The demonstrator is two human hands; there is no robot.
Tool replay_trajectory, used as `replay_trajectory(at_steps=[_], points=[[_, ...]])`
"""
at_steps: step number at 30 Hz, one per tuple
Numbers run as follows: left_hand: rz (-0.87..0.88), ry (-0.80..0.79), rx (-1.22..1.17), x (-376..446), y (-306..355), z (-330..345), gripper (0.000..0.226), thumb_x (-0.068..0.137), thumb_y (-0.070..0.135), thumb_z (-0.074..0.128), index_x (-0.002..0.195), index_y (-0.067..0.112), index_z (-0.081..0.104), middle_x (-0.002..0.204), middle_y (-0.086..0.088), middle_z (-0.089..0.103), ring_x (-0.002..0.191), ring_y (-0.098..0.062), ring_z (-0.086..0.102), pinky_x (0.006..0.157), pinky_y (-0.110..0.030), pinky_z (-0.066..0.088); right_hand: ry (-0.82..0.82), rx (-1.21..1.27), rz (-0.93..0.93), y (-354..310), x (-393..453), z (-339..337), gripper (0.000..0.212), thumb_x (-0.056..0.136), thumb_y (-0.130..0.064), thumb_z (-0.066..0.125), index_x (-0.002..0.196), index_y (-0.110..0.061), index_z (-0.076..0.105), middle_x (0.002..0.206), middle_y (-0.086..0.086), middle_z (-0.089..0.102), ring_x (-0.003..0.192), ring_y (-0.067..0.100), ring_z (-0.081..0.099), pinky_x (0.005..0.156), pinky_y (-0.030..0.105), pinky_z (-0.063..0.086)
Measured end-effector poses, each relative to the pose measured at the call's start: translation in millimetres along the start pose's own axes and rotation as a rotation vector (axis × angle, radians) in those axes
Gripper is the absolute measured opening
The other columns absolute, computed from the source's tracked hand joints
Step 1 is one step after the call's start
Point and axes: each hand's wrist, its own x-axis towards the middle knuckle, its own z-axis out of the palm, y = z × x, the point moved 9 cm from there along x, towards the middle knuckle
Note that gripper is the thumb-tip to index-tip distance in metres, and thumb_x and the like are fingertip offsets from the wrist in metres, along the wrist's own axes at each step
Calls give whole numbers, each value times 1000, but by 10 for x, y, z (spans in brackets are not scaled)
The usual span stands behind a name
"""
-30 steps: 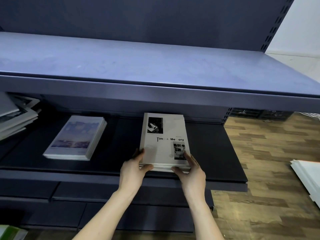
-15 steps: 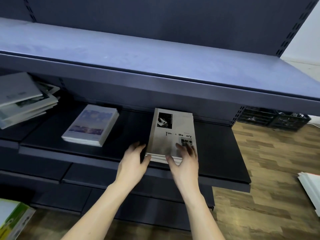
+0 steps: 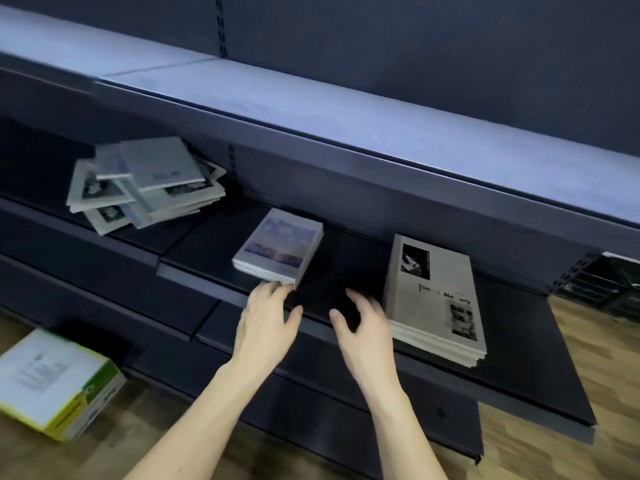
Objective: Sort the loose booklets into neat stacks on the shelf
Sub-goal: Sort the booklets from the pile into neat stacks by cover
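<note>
On the dark middle shelf [image 3: 346,271] lie three groups of booklets. At the right, the grey stack [image 3: 436,296] with the words "Time & Memory" lies flat and neat, with its long axis running from the front edge toward the back, a little tilted to the left. Near the middle, the smaller stack with a purple sky cover [image 3: 280,249] also lies flat, and its long axis leans to the right toward the back. At the far left is an untidy pile of booklets [image 3: 145,187], fanned in different directions. The left hand [image 3: 266,323] touches the front corner of the sky stack with its fingers, which are loosely bent and hold nothing. The right hand [image 3: 363,327] hovers between the two stacks, fingers spread and curved, holding nothing. A green-and-white carton [image 3: 55,382] stands on the wooden floor.
</note>
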Motion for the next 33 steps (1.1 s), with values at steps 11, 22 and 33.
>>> replay_trajectory(at_steps=[11, 22, 33], points=[[-101, 57, -67, -104, -1080, -888, 46, 97, 36, 54, 141, 22, 49, 142, 8, 47, 137, -12, 35, 107, -37, 40, -104, 41, -11, -871, -270, 983, 50, 98, -37, 59, 145, -30, 46, 152, -7, 41, 141, 8, 35, 118, 34, 32], [-126, 105, -3, -177, -1889, -1557, 46, 98, 34, 52, 142, 20, 48, 144, 6, 45, 142, -13, 28, 111, -34, 34, -170, 22, -65, -1619, -454, 1762, 49, 99, -36, 57, 146, -32, 46, 153, -12, 39, 142, 5, 33, 117, 37, 34], [-241, 169, -6, -104, -2558, -1953, 46, 98, 35, 52, 142, 23, 48, 145, 6, 45, 140, -13, 31, 110, -35, 39, -305, 29, -138, -2061, -363, 2562, 46, 100, -37, 55, 145, -29, 47, 151, -12, 42, 140, 3, 36, 117, 30, 32]])
